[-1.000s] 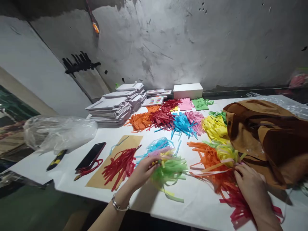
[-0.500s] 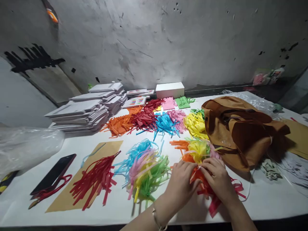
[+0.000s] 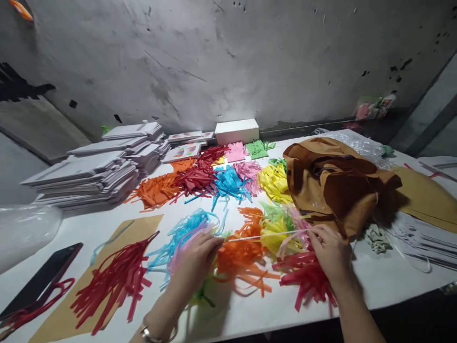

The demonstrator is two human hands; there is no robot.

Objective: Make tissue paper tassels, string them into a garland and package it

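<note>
A thin white string (image 3: pixel 267 235) is stretched between my two hands. My left hand (image 3: pixel 202 252) pinches one end over the blue and pink fringe bundle (image 3: pixel 187 228). My right hand (image 3: pixel 328 245) pinches the other end at the right, by the brown cloth. Under the string lie an orange paper tassel (image 3: pixel 243 262), a yellow tassel (image 3: pixel 276 233) and a red tassel (image 3: pixel 303 276). Another dark red tassel (image 3: pixel 114 276) rests on a brown paper sheet (image 3: pixel 53 317) at the left.
Stacked white papers (image 3: pixel 96 166) stand at the back left. Colored fringe piles (image 3: pixel 200 178) and a white box (image 3: pixel 237 132) are behind. Crumpled brown cloth (image 3: pixel 342 186) lies right; a phone (image 3: pixel 43 276) and red-handled scissors (image 3: pixel 46 305) lie left.
My hands have moved apart, drawing the white string out between them. The left one went left. The orange and red tassels now show more fully, and the view has shifted to the right.
</note>
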